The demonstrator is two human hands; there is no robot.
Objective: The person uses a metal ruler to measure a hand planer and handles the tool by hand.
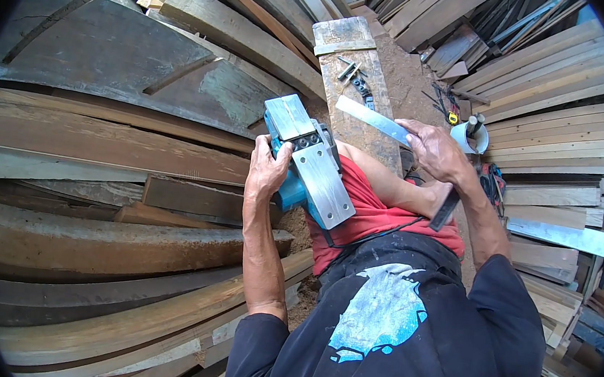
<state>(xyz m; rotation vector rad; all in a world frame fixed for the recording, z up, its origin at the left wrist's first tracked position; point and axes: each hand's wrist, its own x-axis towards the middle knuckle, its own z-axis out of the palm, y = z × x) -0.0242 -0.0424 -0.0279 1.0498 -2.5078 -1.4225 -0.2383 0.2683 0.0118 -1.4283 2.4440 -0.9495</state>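
An electric planer [310, 162] with a teal body rests bottom side up by my lap, its metal sole plates and the cutter gap between them facing up. My left hand [268, 167] is wrapped round its left side, thumb near the gap. In my right hand [438, 152] is a try square [370, 118]. Its steel blade points to the upper left, past the planer's far end and apart from it. The dark stock shows below the hand, while the corner is hidden behind it. A black cord runs from the planer's near end across my red shorts.
Ahead lies a narrow wooden bench [365, 133] with small metal parts [358, 81] on it. A white container [471, 136] holding tools stands on the right, near a yellow-and-black tape measure [453, 118]. Stacked timber [104, 126] lines the left, and more boards [562, 133] fill the right.
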